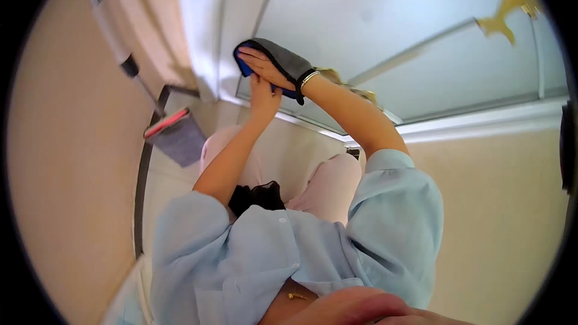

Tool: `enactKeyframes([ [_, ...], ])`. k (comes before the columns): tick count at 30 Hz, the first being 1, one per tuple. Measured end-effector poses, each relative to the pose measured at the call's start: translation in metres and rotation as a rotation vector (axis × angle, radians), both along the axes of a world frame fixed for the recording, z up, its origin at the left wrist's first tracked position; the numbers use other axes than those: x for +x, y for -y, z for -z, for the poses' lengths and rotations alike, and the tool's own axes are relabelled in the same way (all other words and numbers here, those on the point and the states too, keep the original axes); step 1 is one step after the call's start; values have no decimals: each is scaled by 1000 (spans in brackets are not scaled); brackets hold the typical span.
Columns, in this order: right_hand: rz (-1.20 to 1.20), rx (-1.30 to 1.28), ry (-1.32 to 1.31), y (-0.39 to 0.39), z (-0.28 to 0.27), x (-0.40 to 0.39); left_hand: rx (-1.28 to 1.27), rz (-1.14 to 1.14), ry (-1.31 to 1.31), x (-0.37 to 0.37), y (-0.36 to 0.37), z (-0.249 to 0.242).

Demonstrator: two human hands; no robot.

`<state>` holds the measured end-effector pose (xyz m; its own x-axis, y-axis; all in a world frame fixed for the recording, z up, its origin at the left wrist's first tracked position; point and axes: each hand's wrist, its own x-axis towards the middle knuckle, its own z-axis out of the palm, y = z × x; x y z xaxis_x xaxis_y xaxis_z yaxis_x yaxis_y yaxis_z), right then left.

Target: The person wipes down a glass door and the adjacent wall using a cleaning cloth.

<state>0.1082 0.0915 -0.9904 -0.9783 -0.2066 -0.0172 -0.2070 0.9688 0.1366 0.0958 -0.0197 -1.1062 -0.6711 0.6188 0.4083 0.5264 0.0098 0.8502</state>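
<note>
A folded cloth (pixel 288 57), grey on one side and blue on the other with a black hem, lies against the lower part of a pale panelled door (pixel 343 21). My right hand (pixel 265 67) has its fingers extended along the blue side, and the grey part folds up beside it. A bracelet (pixel 308 76) circles the right wrist. Just below, my left hand (pixel 265 95) has its fingers closed at the cloth's lower edge, right up against the right hand. The fingertips of the left hand are partly hidden.
A flat mop (pixel 177 136) with a grey pad leans by the left wall (pixel 78 144). Gold-coloured handle hardware (pixel 509 12) is on the door at upper right. My bent knees (pixel 328 183) in pale pink trousers are close beneath my arms, near a black fabric item (pixel 259 197).
</note>
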Motion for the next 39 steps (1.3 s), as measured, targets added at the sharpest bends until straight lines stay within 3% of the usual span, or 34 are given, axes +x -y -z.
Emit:
enactKeyframes([
  [1,-185,463,-109,0,-29,15,69,20,-33,0,-2,-24],
  [4,-93,166,-368,-14,-99,53,250,135,-91,6,-11,-101],
  [7,4,84,-652,-33,-168,102,362,361,-111,25,-26,-183],
  [10,152,404,-815,-54,-234,168,363,539,-211,58,-46,-258],
  [12,295,381,-819,-63,-272,208,434,629,-275,79,-64,-296],
  [14,498,680,-956,-62,-294,254,501,671,-387,108,-83,-324],
  [16,633,734,-1024,-74,-298,292,534,740,-424,133,-98,-343],
  [17,525,650,-1273,-94,-287,298,525,780,-415,144,-105,-350],
  [20,572,521,-1397,-111,-271,325,459,875,-376,174,-126,-366],
  [25,588,394,-1298,-112,-282,338,276,1000,-206,196,-124,-397],
  [31,607,403,-1230,-103,-368,346,305,1120,67,212,-132,-440],
  [39,610,401,-1430,-77,-541,374,587,960,-383,255,-151,-600],
])
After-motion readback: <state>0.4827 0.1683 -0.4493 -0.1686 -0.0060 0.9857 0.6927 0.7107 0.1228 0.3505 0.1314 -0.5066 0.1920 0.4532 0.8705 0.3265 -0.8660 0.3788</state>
